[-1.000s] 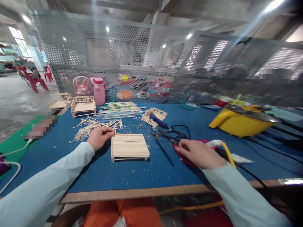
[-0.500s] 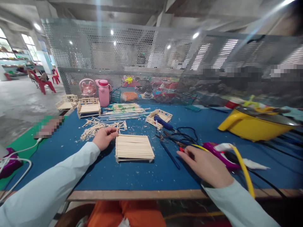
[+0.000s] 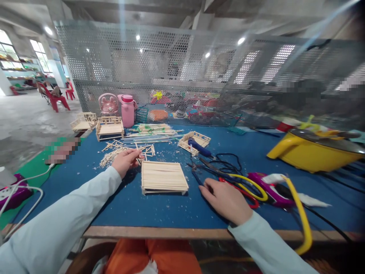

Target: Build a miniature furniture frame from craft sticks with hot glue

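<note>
My left hand (image 3: pixel 125 161) pinches a thin wooden stick (image 3: pixel 137 146) beside the near slatted wooden panel. That panel (image 3: pixel 164 177) lies on the blue table top, raised on short legs, its slats running side to side. My right hand (image 3: pixel 226 199) is closed over the handle of the blue-handled pliers (image 3: pixel 196 175); their jaws point away from me and the rest is under my fingers. Just behind that hand lie tools with yellow (image 3: pixel 256 186) and red (image 3: pixel 252 199) handle loops. A blue glue gun (image 3: pixel 201 147) rests against a small railed wooden frame (image 3: pixel 188 139).
Cut sticks (image 3: pixel 114 155) and longer sticks (image 3: pixel 154 129) lie behind my left hand. Finished-looking wooden pieces (image 3: pixel 110 129) stand back left, near a pink bottle (image 3: pixel 128 112). A yellow pot (image 3: pixel 310 152) and purple power strip (image 3: pixel 273 190) are at right. Perforated metal panel (image 3: pixel 159 61) behind.
My right hand has moved left from the red and yellow handles onto the blue-handled pliers. My left hand, still holding the stick, has barely shifted. The view has turned slightly.
</note>
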### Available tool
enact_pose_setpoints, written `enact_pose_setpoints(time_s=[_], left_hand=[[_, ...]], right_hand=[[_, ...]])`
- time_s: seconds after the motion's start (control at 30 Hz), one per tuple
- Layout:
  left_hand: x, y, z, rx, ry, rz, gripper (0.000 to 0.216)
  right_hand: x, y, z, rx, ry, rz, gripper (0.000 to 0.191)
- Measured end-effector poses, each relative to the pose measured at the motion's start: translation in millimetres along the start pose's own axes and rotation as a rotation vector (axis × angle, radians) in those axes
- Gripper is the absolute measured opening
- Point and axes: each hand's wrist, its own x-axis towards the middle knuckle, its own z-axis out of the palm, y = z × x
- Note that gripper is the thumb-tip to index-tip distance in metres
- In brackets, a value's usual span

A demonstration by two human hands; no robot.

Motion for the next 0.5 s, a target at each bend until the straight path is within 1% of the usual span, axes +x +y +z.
enact_pose_setpoints(time_s=[0.1,0.17,0.23,0.27,0.3,0.33,0.43,0.5], left_hand=[[-2,3,-1,-0.054,0.02,-0.002,0.036],[-3,5,-1,-0.055,0.007,0.019,0.036],[-5,6,-1,-0.054,-0.022,0.051,0.036],[-6,7,0,-0.052,-0.036,0.065,0.037],[-7,7,1,-0.05,-0.048,0.073,0.037],[-7,8,2,-0.047,-0.058,0.075,0.038],[-10,8,6,-0.021,-0.088,0.068,0.038],[-11,8,8,-0.001,-0.106,0.08,0.038]], right_hand=[[-1,2,-5,0.114,0.001,-0.068,0.031],[-1,19,-8,0.107,0.052,-0.042,0.029],[-2,43,-7,-0.062,0.14,0.039,0.022],[-2,56,-6,-0.162,0.153,0.116,0.02],[-2,67,-5,-0.195,0.115,0.129,0.017],[-2,76,-4,-0.174,0.087,0.093,0.017],[0,86,-3,-0.068,0.049,0.024,0.034],[3,82,-7,-0.073,0.019,0.07,0.044]])
